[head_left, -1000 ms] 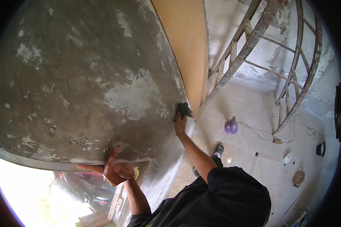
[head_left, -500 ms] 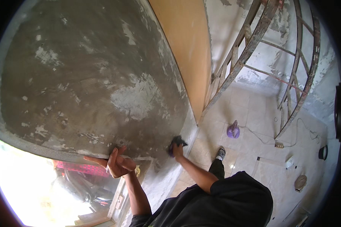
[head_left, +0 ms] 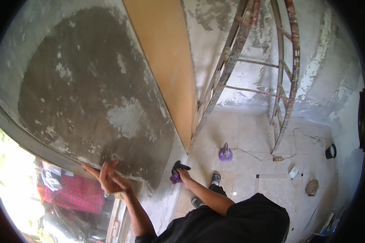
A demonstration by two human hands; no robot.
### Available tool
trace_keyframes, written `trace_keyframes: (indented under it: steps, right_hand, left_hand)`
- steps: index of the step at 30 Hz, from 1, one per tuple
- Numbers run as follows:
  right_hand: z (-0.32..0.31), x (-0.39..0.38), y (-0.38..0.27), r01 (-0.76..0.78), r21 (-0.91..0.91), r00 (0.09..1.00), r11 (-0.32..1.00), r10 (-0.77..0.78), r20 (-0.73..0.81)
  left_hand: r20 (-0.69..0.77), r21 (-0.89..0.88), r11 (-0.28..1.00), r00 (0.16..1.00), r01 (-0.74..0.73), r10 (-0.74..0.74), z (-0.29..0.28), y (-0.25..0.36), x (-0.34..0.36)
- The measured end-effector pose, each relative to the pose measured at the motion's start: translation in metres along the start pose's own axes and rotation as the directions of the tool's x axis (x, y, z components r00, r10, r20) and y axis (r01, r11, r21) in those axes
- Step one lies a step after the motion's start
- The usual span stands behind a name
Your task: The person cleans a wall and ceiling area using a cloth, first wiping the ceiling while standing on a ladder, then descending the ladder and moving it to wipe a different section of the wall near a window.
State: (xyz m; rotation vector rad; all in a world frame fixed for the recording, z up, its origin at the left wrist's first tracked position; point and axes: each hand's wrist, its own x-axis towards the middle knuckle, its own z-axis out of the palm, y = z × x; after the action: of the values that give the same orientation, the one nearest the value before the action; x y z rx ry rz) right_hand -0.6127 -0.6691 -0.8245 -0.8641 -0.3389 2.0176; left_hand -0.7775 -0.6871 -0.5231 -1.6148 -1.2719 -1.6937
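My left hand [head_left: 109, 180] is at the lower border of the grey plastered wall [head_left: 136, 97], beside the bright window opening. Its fingers are stretched out and hold nothing; whether they touch the wall I cannot tell. In my right hand [head_left: 184, 177] is a bunched dark purple cloth [head_left: 176, 172], by the pale strip of wall near the corner. A large dark, damp-looking area with whitish scraped patches covers much of the wall above both hands.
A tan board [head_left: 166, 69] stands along the wall's right edge. Beyond it is a paint-spotted wooden ladder [head_left: 231, 60]. On the tiled floor [head_left: 247, 129] are a purple object [head_left: 225, 153], a cord with a power strip [head_left: 278, 159] and a black bucket [head_left: 331, 151].
The view has shifted, showing more window and floor. My right hand and the cloth have moved from the dark area's edge onto the pale strip. My left hand stays by the window border.
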Motion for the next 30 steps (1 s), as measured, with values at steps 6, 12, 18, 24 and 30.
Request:
trace_keyframes:
  steps: [6,12,18,24,30]
  right_hand:
    - [-0.116,-0.017,-0.022,0.148,0.193,0.904,0.970,-0.054,-0.425]
    - [-0.170,-0.047,-0.024,0.264,0.270,0.810,0.926,-0.061,-0.583]
    - [-0.155,-0.060,-0.082,0.310,0.201,0.783,0.929,-0.130,-0.608]
    - [-0.106,-0.071,-0.189,0.473,-0.161,0.763,0.866,-0.494,-0.416]
    - [-0.129,-0.063,-0.259,0.490,-0.681,0.672,0.544,-0.734,-0.102]
  left_hand:
    - [-0.291,-0.230,0.973,0.952,0.024,-0.092,0.040,0.058,-0.043]
    - [0.695,-0.397,0.496,0.606,0.772,-0.387,0.084,0.088,-0.146]
    - [0.914,-0.106,0.330,0.223,0.938,-0.340,0.143,0.094,-0.248]
    - [0.918,0.348,-0.182,-0.374,0.920,-0.135,0.207,0.111,-0.255]
    - [0.972,0.235,-0.541,-0.207,0.807,0.113,0.308,0.154,-0.217]
